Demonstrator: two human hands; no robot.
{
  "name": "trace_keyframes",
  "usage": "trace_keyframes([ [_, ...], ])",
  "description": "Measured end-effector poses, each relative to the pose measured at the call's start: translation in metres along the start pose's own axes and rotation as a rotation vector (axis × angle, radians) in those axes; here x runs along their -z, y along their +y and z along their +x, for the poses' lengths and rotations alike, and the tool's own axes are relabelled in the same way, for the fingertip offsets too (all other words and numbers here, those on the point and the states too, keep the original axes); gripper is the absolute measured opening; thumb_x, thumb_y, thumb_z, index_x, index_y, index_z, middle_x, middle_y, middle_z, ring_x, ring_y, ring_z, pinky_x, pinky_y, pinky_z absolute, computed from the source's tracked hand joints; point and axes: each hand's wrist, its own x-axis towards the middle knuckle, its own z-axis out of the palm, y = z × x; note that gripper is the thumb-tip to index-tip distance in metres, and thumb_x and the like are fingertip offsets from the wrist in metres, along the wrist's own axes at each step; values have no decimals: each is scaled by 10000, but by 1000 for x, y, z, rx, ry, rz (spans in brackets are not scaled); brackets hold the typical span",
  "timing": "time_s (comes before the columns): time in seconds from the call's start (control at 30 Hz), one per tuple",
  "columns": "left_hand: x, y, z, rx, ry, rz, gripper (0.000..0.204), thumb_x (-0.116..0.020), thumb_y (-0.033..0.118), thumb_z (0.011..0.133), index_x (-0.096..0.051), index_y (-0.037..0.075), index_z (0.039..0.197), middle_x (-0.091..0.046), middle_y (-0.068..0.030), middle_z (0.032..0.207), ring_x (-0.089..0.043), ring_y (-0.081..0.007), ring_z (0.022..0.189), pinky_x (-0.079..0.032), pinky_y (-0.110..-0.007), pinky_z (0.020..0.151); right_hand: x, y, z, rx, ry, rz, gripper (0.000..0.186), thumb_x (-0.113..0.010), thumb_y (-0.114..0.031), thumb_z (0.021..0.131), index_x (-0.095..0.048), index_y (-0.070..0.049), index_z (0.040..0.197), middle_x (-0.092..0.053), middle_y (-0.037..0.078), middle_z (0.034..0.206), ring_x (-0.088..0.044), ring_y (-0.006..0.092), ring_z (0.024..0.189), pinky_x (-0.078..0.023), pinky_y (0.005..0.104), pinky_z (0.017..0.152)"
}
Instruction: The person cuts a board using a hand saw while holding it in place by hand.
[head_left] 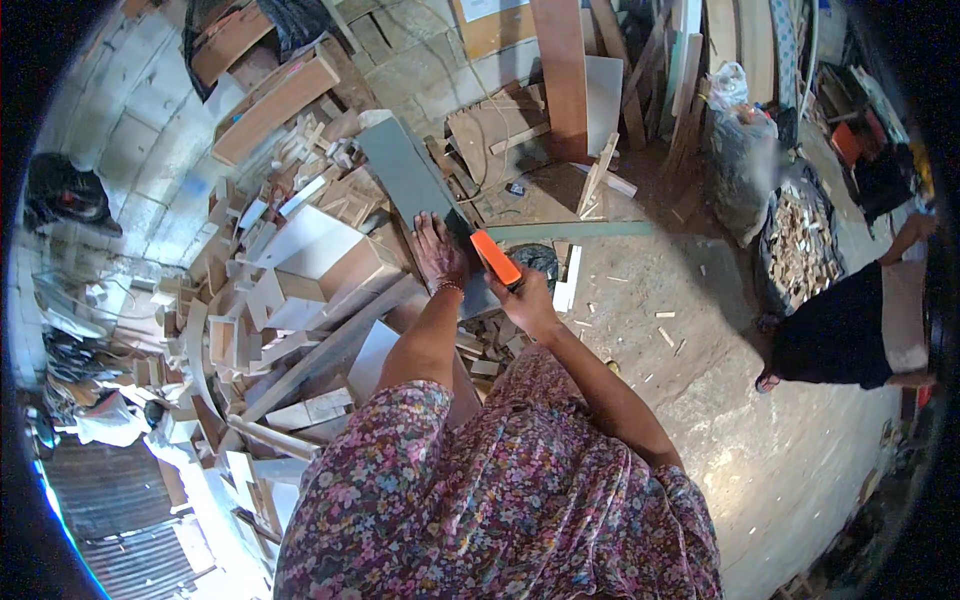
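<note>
Right grip [527, 300] holds orange handle [496, 258] (left [440, 256] on board [408, 168])

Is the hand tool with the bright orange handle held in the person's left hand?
No, the right hand grips the orange-handled tool, while the left hand rests on the long, flat grey board.
</note>
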Motion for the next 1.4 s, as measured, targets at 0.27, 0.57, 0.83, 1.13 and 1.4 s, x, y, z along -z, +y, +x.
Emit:
trace_keyframes([
  [0.27, 11, 4, -1, 69, -4, -230, 477, -339, 143, 856, -305, 63, 1325, -253, -119, 1395, -159, -256, 1329, -133, -395, 1083, -5, -5, -7, -62, -1, 58, 247, -615, -178, 800, -564, 19, 939, -589, 124, 655, -549, 132, 592, -444, 293, 574],
  [0.57, 2, 2, 1, 62, 111, -303, 464, -338, 119, 845, -337, 46, 1304, -272, -117, 1380, -200, -259, 1313, -165, -408, 1076, -1, -7, 8, -127, -115, 172, 177, -602, -161, 828, -552, -3, 890, -524, 18, 613, -465, 66, 527, -375, 240, 478],
  [0.83, 6, 5, 7, 69, 101, -192, 457, -378, 127, 836, -366, 31, 1282, -292, -121, 1367, -228, -263, 1303, -179, -403, 1070, -6, -9, 15, -139, -106, 84, 248, -632, -221, 796, -589, 6, 887, -554, 73, 575, -530, 111, 539, -411, 291, 503],
  [1.13, 8, 11, -10, 94, 20, -89, 523, -392, 146, 827, -288, 30, 1326, -206, -166, 1404, -188, -300, 1313, -168, -423, 1065, -7, -17, 19, -60, -33, 64, 294, -614, -263, 796, -587, 24, 852, -520, 65, 540, -498, 119, 508, -412, 302, 500],
  [1.4, 21, 16, -2, 135, -94, -147, 543, -366, 137, 822, -260, 58, 1348, -193, -112, 1424, -136, -266, 1333, -155, -436, 1065, 1, -31, 28, -160, -77, -4, 224, -604, -222, 812, -573, 0, 819, -529, 67, 560, -493, 120, 482, -383, 282, 458],
])
